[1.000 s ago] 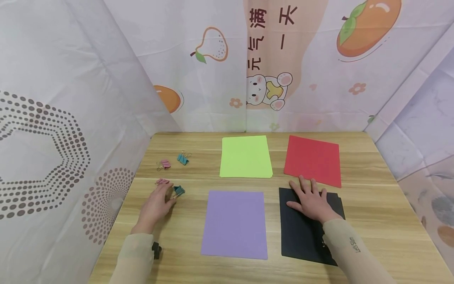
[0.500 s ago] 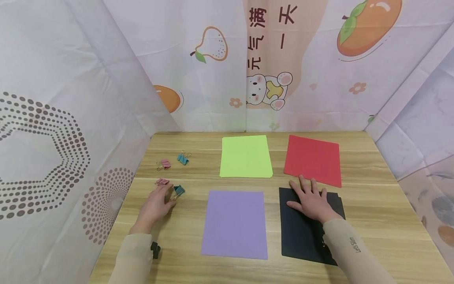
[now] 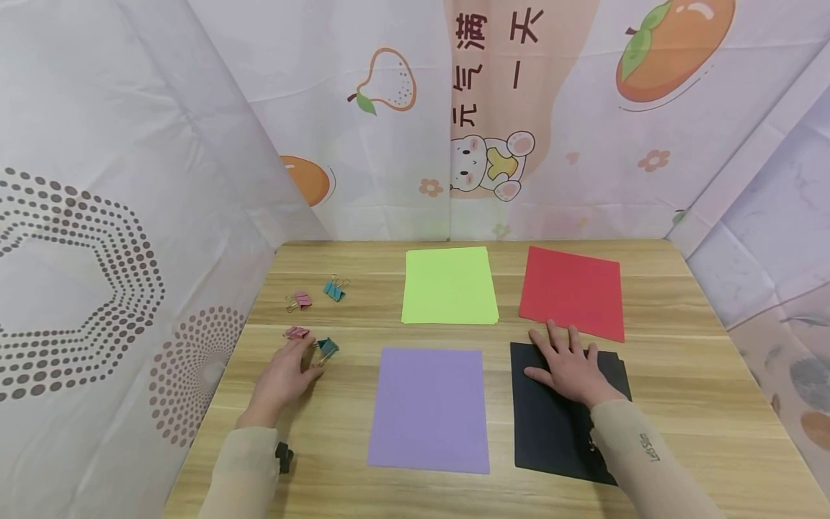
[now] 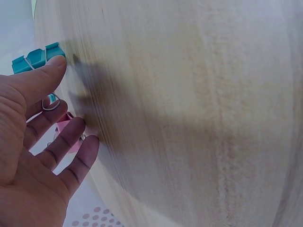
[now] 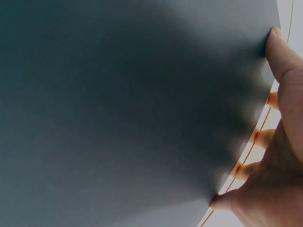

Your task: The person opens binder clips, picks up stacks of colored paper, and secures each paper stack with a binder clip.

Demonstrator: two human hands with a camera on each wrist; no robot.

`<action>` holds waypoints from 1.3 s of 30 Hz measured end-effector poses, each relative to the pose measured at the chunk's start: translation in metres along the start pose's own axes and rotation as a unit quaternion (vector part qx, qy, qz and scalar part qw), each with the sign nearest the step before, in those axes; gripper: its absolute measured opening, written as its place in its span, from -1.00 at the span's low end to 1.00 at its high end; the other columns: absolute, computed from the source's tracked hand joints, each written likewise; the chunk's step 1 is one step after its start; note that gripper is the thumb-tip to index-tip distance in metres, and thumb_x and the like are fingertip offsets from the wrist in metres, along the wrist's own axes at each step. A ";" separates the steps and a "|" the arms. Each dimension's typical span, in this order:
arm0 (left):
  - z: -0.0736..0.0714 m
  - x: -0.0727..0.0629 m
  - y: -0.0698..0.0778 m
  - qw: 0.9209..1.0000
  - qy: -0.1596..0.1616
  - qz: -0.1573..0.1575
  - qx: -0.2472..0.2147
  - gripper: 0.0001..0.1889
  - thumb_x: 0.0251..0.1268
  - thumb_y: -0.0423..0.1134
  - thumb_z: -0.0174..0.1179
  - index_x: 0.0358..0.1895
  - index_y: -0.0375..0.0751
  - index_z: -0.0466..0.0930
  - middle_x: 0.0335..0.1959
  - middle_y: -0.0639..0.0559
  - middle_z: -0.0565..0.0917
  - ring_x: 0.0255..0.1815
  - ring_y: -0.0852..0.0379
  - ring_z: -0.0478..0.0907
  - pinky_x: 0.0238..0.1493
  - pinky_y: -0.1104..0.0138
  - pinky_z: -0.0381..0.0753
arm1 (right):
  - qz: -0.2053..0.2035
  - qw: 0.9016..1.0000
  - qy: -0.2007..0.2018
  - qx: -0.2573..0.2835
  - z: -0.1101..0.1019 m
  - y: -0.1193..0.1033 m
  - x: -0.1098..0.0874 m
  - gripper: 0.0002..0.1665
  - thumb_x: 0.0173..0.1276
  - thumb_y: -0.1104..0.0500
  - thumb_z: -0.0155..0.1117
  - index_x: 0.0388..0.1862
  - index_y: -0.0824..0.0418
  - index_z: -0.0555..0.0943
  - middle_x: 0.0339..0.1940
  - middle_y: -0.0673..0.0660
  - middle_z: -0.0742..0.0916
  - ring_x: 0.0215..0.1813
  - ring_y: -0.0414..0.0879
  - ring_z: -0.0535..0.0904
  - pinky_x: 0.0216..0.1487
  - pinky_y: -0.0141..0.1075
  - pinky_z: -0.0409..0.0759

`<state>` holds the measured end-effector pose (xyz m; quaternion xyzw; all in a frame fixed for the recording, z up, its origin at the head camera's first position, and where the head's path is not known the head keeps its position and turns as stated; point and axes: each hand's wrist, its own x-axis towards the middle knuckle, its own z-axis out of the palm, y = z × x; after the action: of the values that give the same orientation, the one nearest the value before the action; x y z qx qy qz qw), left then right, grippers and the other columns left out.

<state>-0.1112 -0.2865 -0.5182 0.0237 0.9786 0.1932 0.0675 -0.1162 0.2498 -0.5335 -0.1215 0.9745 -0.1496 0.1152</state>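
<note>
My left hand (image 3: pixel 283 373) and right hand (image 3: pixel 572 370) are both down at the bench (image 3: pixel 337 447), well apart. The left has its fingers loosely bent, the thumb and index finger on either side of the wire handles of a teal binder clip (image 3: pixel 329 346); they are not closed round it, and I cannot tell how firmly they touch. Just beyond my fingertips lies a pink binder clip (image 3: pixel 296 332). My right hand is spread, palm down, on the black paper (image 3: pixel 551 432), with its fingers reaching past the far edge toward the near edge of the red paper (image 3: pixel 573 288).

Beyond my left hand are two more clips near each other, a second pink one (image 3: pixel 302 298) and a second teal one (image 3: pixel 334 290), the teal farther right. Between my hands is the purple paper (image 3: pixel 429 411), lying flat, and behind it the lime-green paper (image 3: pixel 449 287), its corners slightly offset like a stack. A small black piece (image 3: pixel 284 457) shows at my left cuff. Past the bench's far edge hangs a pale cloth (image 3: pixel 389 209) printed with fruit, flowers and a white bear; on my left is another cloth (image 3: pixel 194 238), patterned with brown dots.
</note>
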 end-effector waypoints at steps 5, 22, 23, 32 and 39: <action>0.000 -0.001 0.000 1.000 0.000 0.004 0.000 -0.32 0.32 -0.20 0.40 0.45 -0.34 0.38 0.37 -0.39 0.47 0.34 -0.45 0.40 0.31 -0.27 0.39 | 0.000 1.000 0.000 0.001 0.000 0.000 0.000 -0.03 0.42 -0.23 0.29 0.62 0.19 0.20 0.63 0.46 0.09 0.56 0.62 -0.14 0.32 0.64 -0.18; 0.001 -0.001 0.000 1.000 0.004 0.008 0.002 -0.40 0.28 -0.19 0.43 0.32 -0.36 0.46 0.28 -0.37 0.55 0.24 -0.42 0.47 0.22 -0.26 0.46 | 0.000 1.000 -0.004 0.013 0.000 0.001 -0.001 -0.02 0.42 -0.24 0.28 0.63 0.17 0.19 0.64 0.46 0.07 0.57 0.61 -0.16 0.33 0.63 -0.21; 0.001 0.000 0.000 1.000 0.003 0.008 0.001 -0.39 0.28 -0.19 0.43 0.32 -0.36 0.46 0.29 -0.37 0.55 0.24 -0.42 0.47 0.22 -0.27 0.46 | 0.000 1.000 -0.003 0.013 0.000 0.001 -0.001 -0.02 0.42 -0.24 0.28 0.63 0.16 0.19 0.64 0.45 0.07 0.57 0.61 -0.16 0.33 0.63 -0.21; 0.000 -0.001 0.000 1.000 -0.002 -0.002 0.001 -0.41 0.29 -0.19 0.42 0.33 -0.30 0.46 0.28 -0.32 0.57 0.23 -0.39 0.48 0.20 -0.26 0.47 | -0.004 1.000 -0.001 0.017 -0.001 0.000 -0.001 -0.03 0.42 -0.23 0.29 0.62 0.17 0.20 0.64 0.46 0.07 0.57 0.61 -0.16 0.32 0.64 -0.20; 0.002 -0.001 0.000 1.000 -0.004 -0.013 -0.003 -0.41 0.31 -0.17 0.42 0.33 -0.28 0.46 0.27 -0.29 0.57 0.24 -0.36 0.47 0.19 -0.26 0.48 | -0.003 1.000 -0.002 0.018 -0.001 0.000 -0.001 -0.03 0.43 -0.24 0.28 0.63 0.17 0.19 0.64 0.46 0.07 0.57 0.61 -0.17 0.32 0.64 -0.21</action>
<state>-0.1103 -0.2856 -0.5202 0.0120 0.9779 0.1952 0.0738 -0.1159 0.2508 -0.5325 -0.1224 0.9711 -0.1668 0.1188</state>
